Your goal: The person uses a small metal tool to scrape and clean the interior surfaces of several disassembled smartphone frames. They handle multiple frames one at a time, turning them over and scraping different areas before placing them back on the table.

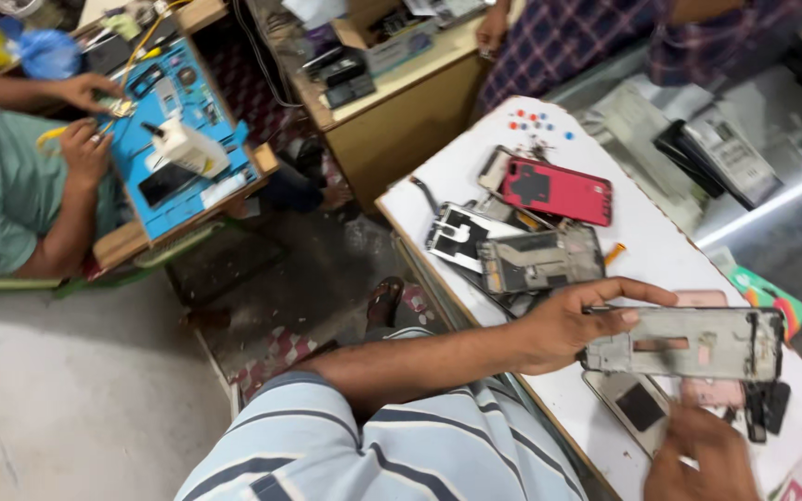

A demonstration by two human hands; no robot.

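**Stripped phone frame held over the white tabletop**

Right now the left hand (563, 327) has its grip closed on one end of a stripped phone frame (689, 343) — thumb along the upper edge, fingers curled under — holding it flat and lengthwise just above the white tabletop (642, 241). The frame is grey metal, smudged, with small cut-outs and a dark module at its far end. The right hand (698, 455) sits low at the near edge of the view, fingers bent, resting on or just over a pale phone back panel (633, 404) with a dark square on it; whether its grip is closed on anything cannot be told.

Under the frame's far end lie small black parts (768, 408) and a pinkish piece. Further along the tabletop rest another opened phone chassis (540, 260), a white and black panel (457, 232) and a red phone back cover (557, 190) — with a scatter of small red and blue dots (536, 121) beyond them.

Well apart, across the floor, another person's hands (85, 125) work at a blue repair mat (183, 139) on a low wooden bench. A person in a checked shirt (568, 37) stands by a wooden counter (401, 102).
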